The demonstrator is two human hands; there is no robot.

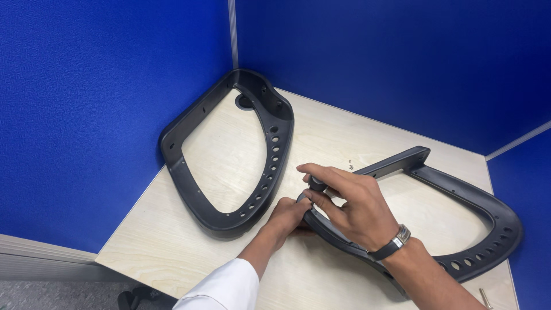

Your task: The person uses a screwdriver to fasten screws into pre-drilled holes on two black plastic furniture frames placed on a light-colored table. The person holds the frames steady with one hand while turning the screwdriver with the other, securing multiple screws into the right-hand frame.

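Head view hid the frame's end: right hand (350,209) pinched a black knob (317,183), left hand (290,217) gripped the black perforated curved frame (488,241) at lower right.

- Left hand (290,215): palm down, fingers curled under, mostly hidden by the other hand; white sleeve at forearm.
- Right hand (350,204): crosses above, thumb and forefinger seemingly pinched together; dark-strapped watch on wrist.

Things on the desk

Two black frames (229,155) (459,212), one knob (317,183), two hands (290,217) (350,206), one watch (396,244), one screw (485,298).
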